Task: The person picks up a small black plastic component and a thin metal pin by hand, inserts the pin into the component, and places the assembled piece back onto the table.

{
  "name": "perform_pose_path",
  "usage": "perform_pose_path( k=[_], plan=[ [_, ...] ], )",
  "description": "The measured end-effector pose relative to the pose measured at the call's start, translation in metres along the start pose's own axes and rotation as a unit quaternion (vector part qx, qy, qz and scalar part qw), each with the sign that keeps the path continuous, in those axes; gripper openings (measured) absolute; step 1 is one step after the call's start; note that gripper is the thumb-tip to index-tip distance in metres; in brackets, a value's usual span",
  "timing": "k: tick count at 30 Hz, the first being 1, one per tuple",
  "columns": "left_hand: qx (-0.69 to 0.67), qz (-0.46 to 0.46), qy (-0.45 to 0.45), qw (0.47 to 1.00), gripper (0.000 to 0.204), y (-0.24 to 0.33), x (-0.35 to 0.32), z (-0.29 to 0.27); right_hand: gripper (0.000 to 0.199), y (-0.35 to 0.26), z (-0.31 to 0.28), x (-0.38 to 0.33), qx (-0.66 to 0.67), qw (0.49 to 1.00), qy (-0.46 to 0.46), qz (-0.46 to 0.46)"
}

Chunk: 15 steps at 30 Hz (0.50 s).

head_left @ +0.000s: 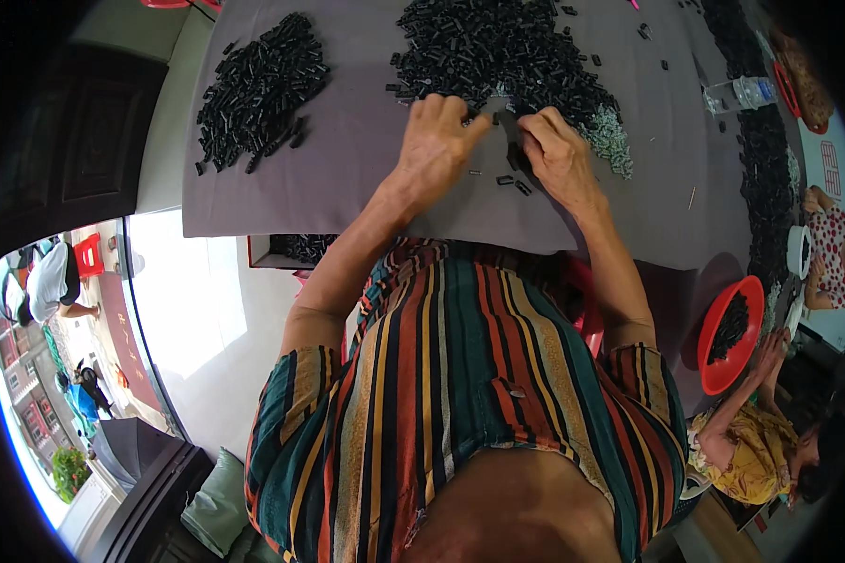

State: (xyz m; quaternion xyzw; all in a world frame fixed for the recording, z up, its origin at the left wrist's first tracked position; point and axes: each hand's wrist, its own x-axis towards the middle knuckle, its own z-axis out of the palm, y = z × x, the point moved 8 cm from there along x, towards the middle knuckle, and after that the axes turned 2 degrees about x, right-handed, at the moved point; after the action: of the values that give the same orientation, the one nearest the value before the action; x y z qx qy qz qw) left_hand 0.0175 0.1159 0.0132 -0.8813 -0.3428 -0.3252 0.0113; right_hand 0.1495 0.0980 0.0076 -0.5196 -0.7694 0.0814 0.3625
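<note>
Below the striped shirt (469,394), both hands work at the table's (347,202) near edge: left hand (437,141) and right hand (559,155) pinch small black parts (514,155) beside the big pile (498,52), apparently mid-assembly.

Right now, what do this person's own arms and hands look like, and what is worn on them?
Both forearms are bare, with no gloves, rings, watch or bracelet visible on the left hand or the right hand. The only clothing is a short-sleeved shirt with lengthwise stripes in dark teal, red, orange, yellow and black. Its sleeves end at the upper arms.
</note>
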Motion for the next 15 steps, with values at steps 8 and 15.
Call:
perform_pose_path(
  k=[8, 15],
  plan=[
    [0.004, -0.003, -0.041, 0.999, 0.02, -0.004, -0.003, 0.02, 0.025, -0.004, 0.029, 0.017, -0.068, 0.994, -0.085, -0.017],
    [-0.118, -0.08, 0.03, 0.989, 0.009, -0.005, -0.002, 0.003, 0.013, 0.002, 0.03, 0.02, -0.088, 0.993, -0.079, -0.019]
  ],
)
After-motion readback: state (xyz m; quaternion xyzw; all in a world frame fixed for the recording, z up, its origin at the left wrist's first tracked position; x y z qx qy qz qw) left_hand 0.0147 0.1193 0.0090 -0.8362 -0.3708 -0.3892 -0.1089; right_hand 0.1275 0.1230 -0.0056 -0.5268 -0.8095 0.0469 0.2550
